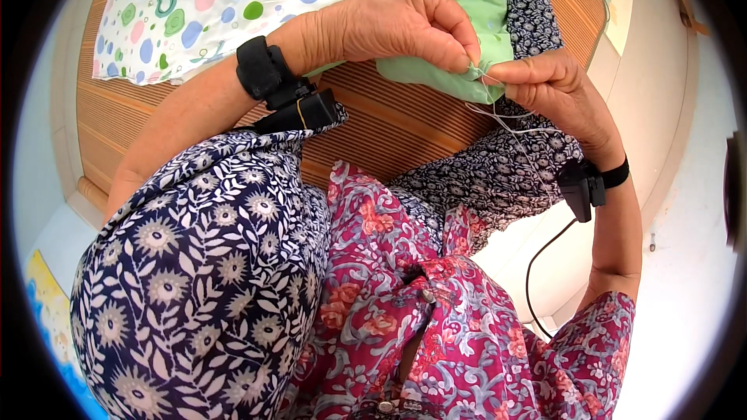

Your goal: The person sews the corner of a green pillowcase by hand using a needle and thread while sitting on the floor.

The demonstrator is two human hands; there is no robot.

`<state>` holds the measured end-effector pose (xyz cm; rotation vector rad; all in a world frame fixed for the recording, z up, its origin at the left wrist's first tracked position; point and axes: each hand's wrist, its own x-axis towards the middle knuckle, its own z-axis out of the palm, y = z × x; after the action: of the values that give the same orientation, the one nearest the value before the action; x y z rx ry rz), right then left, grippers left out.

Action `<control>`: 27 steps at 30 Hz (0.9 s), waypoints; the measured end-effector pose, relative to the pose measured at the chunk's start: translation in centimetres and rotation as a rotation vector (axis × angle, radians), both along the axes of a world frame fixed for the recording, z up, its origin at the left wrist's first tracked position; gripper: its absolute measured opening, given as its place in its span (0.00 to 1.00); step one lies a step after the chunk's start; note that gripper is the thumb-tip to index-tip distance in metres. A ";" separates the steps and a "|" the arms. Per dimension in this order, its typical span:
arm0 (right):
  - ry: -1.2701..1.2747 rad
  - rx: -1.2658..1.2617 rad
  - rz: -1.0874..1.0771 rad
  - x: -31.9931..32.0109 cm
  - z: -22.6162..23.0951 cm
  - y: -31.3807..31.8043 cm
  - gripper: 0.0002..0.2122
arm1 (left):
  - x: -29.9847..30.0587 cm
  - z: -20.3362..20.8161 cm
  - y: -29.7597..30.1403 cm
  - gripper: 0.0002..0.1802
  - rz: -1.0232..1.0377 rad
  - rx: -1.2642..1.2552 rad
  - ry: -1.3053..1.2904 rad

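My left hand (412, 27) pinches the gathered edge of a green cloth (436, 82) between thumb and forefinger. Right beside it, my right hand (548, 85) is closed, thumb and forefinger pressed together at the same edge, where white thread (506, 126) loops and hangs down. Whether a needle sits between the right fingertips is too small to make out. The green cloth joins a white cloth with coloured dots (233, 4), which spreads to the far left.
Beneath the cloth lies a brown striped mat (156, 120). My legs in dark patterned trousers (202, 264) are bent around the work. Both wrists carry black strapped devices (268, 78), and a black cable (537, 257) runs down from the right one.
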<state>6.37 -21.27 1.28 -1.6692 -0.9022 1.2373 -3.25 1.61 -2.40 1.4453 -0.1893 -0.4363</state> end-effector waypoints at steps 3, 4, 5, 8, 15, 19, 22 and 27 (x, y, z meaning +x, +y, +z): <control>-0.024 0.029 -0.008 0.0 -0.2 0.2 0.08 | 0.0 0.0 -0.1 0.06 0.009 0.016 -0.026; -0.036 0.041 -0.011 0.0 -0.2 0.4 0.08 | 0.0 0.0 -0.1 0.06 0.000 0.001 -0.015; -0.038 0.068 -0.014 -0.1 -0.2 0.4 0.07 | 0.0 0.0 -0.1 0.06 -0.009 -0.014 -0.006; -0.079 0.108 -0.015 -0.3 0.1 0.9 0.06 | -0.1 0.1 -0.2 0.06 -0.020 -0.046 -0.006; -0.304 0.081 -0.035 -0.8 0.3 1.9 0.14 | -0.2 0.3 -0.4 0.06 0.056 0.036 -0.021; -0.433 0.086 -0.136 -1.6 -0.3 2.3 0.17 | -0.1 0.2 -0.2 0.06 0.073 0.009 -0.019; -0.514 0.087 -0.135 -2.1 -0.3 2.5 0.17 | -0.2 0.1 -0.3 0.06 0.104 0.025 -0.038; -0.690 0.185 -0.096 -2.8 0.1 3.1 0.13 | -0.1 -0.1 -0.6 0.04 0.194 -0.032 -0.006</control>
<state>3.55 -18.14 1.38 -1.9863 -1.2742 0.4773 -3.38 1.05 -2.50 1.4186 -0.0599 -0.2691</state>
